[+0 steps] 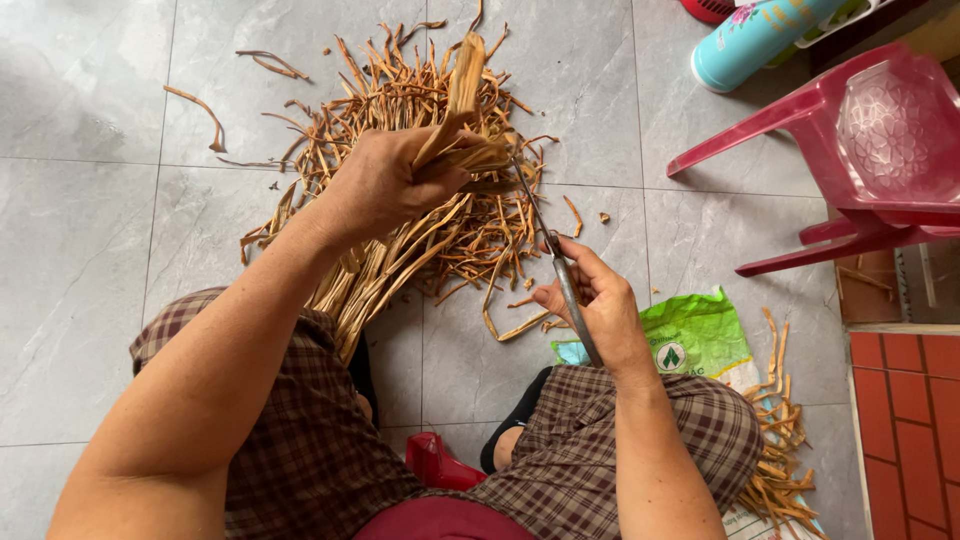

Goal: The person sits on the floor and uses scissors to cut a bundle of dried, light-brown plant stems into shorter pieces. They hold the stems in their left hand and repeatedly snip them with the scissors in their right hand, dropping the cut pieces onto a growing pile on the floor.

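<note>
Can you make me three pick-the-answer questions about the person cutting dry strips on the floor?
1. Where is the pink plastic chair?
A. at the top right
B. at the bottom left
C. on the person's lap

2. What colour is the shiny plastic bag by the person's knee?
A. blue
B. green
C. black

3. What is the left hand doing?
A. lying flat on the grey floor tiles
B. holding a bundle of dry tan plant strips
C. holding a cup

Answers:
1. A, since it stands tipped at the picture's upper right.
2. B, since it is bright green.
3. B, since the fingers wrap the bundle, while the right hand has a grip on metal scissors.
</note>
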